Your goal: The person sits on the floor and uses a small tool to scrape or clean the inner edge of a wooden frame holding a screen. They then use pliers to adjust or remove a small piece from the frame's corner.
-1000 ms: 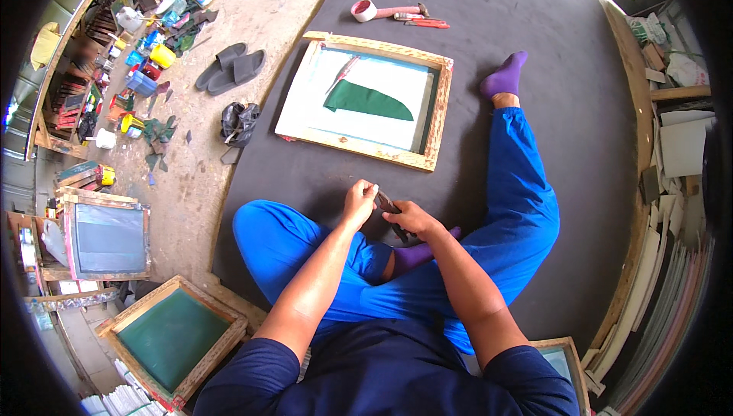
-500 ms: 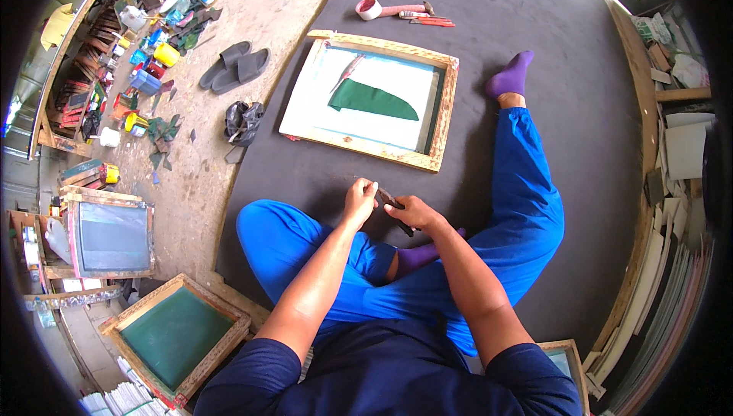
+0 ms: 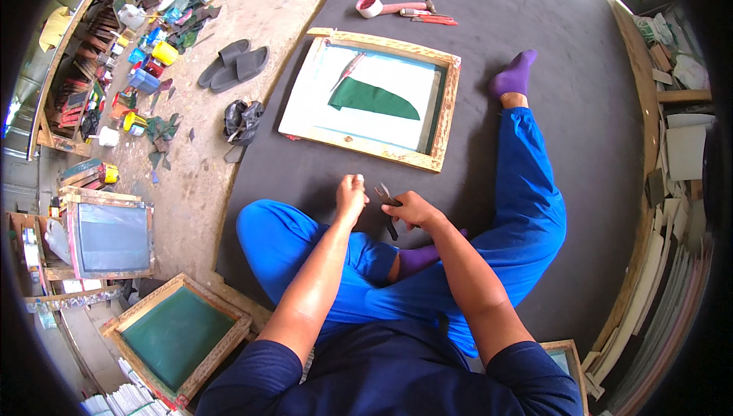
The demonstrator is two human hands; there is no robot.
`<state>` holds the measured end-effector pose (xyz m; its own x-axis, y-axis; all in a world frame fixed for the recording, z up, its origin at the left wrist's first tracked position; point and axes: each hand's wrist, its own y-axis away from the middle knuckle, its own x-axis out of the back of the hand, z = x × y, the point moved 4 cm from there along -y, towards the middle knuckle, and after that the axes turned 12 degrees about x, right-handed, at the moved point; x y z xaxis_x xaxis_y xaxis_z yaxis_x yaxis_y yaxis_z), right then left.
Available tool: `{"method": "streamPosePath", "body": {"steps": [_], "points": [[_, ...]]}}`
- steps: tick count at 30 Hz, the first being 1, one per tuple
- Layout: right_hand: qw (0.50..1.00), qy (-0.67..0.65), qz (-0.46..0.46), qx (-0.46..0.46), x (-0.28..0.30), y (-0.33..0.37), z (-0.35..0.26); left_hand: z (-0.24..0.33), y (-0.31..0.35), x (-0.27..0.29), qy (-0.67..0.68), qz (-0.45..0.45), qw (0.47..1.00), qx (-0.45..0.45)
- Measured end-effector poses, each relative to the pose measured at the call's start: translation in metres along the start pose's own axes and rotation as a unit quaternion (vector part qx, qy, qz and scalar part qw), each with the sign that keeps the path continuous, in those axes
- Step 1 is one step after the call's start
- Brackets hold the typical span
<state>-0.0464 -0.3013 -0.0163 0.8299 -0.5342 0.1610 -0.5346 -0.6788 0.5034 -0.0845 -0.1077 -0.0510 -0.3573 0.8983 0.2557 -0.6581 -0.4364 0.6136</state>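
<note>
My right hand (image 3: pixel 412 209) is closed around a pair of pliers (image 3: pixel 390 206) with dark handles and metal jaws, held above my lap. The jaws point up and away from me. To their left, my left hand (image 3: pixel 351 196) is closed with the fingers curled in; whatever it holds is too small or hidden to make out. The two hands are a little apart. Beyond them a wooden screen frame (image 3: pixel 366 153) lies on the dark mat. Inside its white area are a green piece of cloth or film (image 3: pixel 374 100) and a slim cutter-like tool (image 3: pixel 350 69).
A tape roll (image 3: pixel 369 7), a hammer (image 3: pixel 408 8) and red-handled tools (image 3: pixel 435 20) lie beyond the frame on the mat (image 3: pixel 565 34). Slippers (image 3: pixel 235 65) and paint containers (image 3: pixel 145 80) are on the floor at left. A green screen (image 3: pixel 179 332) leans at lower left; stacked boards (image 3: pixel 672 286) line the right.
My hands have moved apart, the left one slightly leftward. The pliers have turned more upright, and their jaws now show clear of the left hand.
</note>
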Motion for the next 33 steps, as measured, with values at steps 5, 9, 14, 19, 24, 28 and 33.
{"method": "streamPosePath", "body": {"steps": [5, 9, 14, 19, 24, 28, 33], "points": [[0.951, -0.297, 0.091, -0.014, 0.002, 0.014, 0.01, -0.015, -0.032, 0.049, -0.092, 0.199, 0.974, -0.062], [0.883, -0.441, 0.156, 0.02, 0.027, 0.04, 0.02, 0.015, -0.012, 0.036, -0.137, 0.196, 0.97, -0.038], [0.842, -0.509, 0.176, 0.023, 0.036, 0.043, 0.012, -0.014, -0.033, 0.042, -0.08, 0.173, 0.982, -0.008], [0.843, -0.509, 0.174, 0.01, 0.041, 0.043, 0.016, -0.024, -0.04, 0.038, -0.064, 0.153, 0.986, 0.004], [0.829, -0.53, 0.179, -0.016, 0.044, 0.04, 0.017, -0.027, -0.041, 0.038, -0.068, 0.156, 0.985, 0.0], [0.808, -0.56, 0.179, -0.034, 0.044, 0.037, 0.023, -0.032, -0.046, 0.036, -0.056, 0.159, 0.985, -0.018], [0.842, -0.488, 0.216, -0.078, 0.044, 0.032, 0.028, -0.029, -0.045, 0.035, -0.043, 0.164, 0.984, -0.061]]}}
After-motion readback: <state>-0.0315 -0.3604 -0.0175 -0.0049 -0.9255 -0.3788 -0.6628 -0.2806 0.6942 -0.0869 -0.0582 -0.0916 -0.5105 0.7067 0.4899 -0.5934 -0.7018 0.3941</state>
